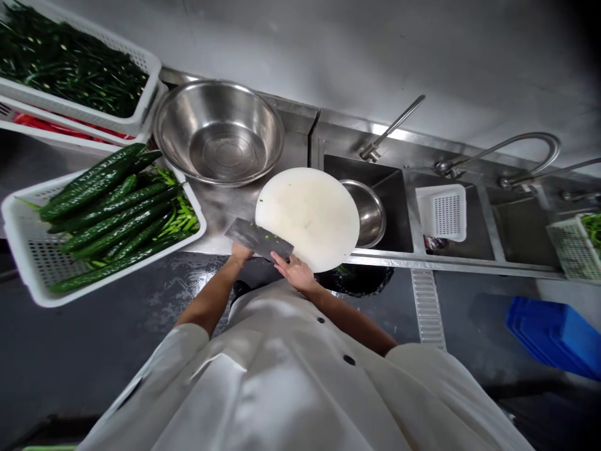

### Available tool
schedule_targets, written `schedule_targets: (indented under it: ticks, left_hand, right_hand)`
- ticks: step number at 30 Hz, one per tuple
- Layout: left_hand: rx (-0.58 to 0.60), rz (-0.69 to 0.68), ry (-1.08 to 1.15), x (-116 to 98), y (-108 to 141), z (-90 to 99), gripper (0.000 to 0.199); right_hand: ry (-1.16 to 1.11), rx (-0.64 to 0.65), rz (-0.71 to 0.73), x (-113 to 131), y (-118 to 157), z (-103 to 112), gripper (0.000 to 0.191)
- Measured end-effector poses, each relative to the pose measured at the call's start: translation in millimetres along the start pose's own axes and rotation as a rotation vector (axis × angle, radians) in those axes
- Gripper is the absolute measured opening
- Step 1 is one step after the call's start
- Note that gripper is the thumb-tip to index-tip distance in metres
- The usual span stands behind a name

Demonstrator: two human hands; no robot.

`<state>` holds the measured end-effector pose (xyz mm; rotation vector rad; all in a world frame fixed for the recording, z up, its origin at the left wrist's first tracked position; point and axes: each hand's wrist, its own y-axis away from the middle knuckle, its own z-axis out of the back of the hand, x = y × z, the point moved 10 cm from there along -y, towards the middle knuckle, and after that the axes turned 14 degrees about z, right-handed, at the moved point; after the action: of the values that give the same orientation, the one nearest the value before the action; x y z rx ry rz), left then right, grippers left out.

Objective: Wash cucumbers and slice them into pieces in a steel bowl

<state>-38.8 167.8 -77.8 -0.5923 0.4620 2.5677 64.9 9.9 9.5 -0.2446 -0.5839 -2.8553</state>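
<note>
My right hand (297, 271) is closed on the right end of a cleaver (256, 235), a finger laid against the grey face. My left hand (241, 251) is at the other end, its fingers hidden behind the steel, so I cannot tell how far they curl. The blade is in front of my body, by the near left edge of a round white chopping board (310, 216), with green scraps (267, 237) clinging to it; whether it touches the board I cannot tell.

To handle it well, I think I should keep the blade steady, my fingertips flat and off the cutting edge, any stroke running away from that edge, and the scraps above the board.

Counting: one cleaver, one board. Two steel vessels: a large basin (188, 125) and a smaller bowl (373, 216) in the sink (397, 207), partly covered by the board. At least seven cucumbers (113, 210) fill one white basket (42, 260), over light green chillies (185, 219) too many to count. Four more baskets show. I see three taps (394, 125) clearly, perhaps a fourth.
</note>
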Motion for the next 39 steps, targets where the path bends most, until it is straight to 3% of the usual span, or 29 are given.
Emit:
schedule_targets:
  ticks: [3,6,9,11,15,18,20,23,25,28,31,33,34,36,39]
  left_hand:
    - [-0.050,0.050,-0.018,3.2,-3.0,1.2,0.034]
    - [-0.083,0.013,-0.050,0.4,6.2,2.2,0.042]
    - [-0.053,-0.073,-0.117,-1.0,20.2,-0.1,0.045]
    - [-0.017,-0.125,-0.142,1.1,31.7,-2.0,0.045]
    - [0.006,-0.219,-0.123,9.5,59.1,-1.0,0.049]
    - [0.000,-0.274,-0.131,18.8,75.4,0.9,0.051]
    - [-0.001,-0.298,-0.147,24.2,80.2,2.3,0.050]
    - [-0.021,-0.287,-0.176,28.8,76.9,7.3,0.051]
    - [-0.040,-0.271,-0.204,28.2,71.2,10.6,0.053]
    - [-0.016,-0.288,-0.252,24.5,64.2,8.8,0.051]
    - [0.037,-0.358,-0.264,24.1,62.5,5.2,0.050]
    - [0.064,-0.405,-0.264,27.1,63.3,4.6,0.050]
    - [0.074,-0.424,-0.271,29.3,63.9,4.3,0.049]
    - [0.087,-0.446,-0.297,34.1,65.3,3.5,0.050]
    - [0.098,-0.454,-0.314,38.5,68.6,3.8,0.051]
  right_hand:
    - [-0.002,-0.028,-0.087,-18.7,-4.8,6.3,0.058]
    - [-0.043,-0.076,-0.127,-40.8,-29.2,20.8,0.059]
    - [-0.085,-0.128,-0.222,-78.2,-48.1,37.5,0.060]
    - [-0.093,-0.157,-0.314,-110.6,-45.8,45.6,0.061]
    - [-0.120,-0.216,-0.514,-179.4,-2.5,49.7,0.063]
    - [-0.175,-0.300,-0.684,-222.0,55.8,44.9,0.065]
    - [-0.183,-0.355,-0.786,-236.7,99.3,39.2,0.063]
    - [-0.139,-0.376,-0.902,-227.7,156.4,23.6,0.062]
    - [-0.093,-0.327,-0.914,-198.9,177.4,7.5,0.060]
    - [-0.068,-0.249,-0.754,-128.8,171.5,-19.8,0.057]
    - [-0.081,-0.159,-0.514,-58.1,141.4,-45.1,0.051]
    - [-0.085,-0.115,-0.370,-32.5,123.8,-53.4,0.051]
    - [-0.087,-0.102,-0.340,-32.3,119.9,-54.5,0.051]
    - [-0.091,-0.085,-0.381,-58.8,123.8,-51.2,0.053]
    - [-0.094,-0.120,-0.609,-140.8,154.6,-33.5,0.055]
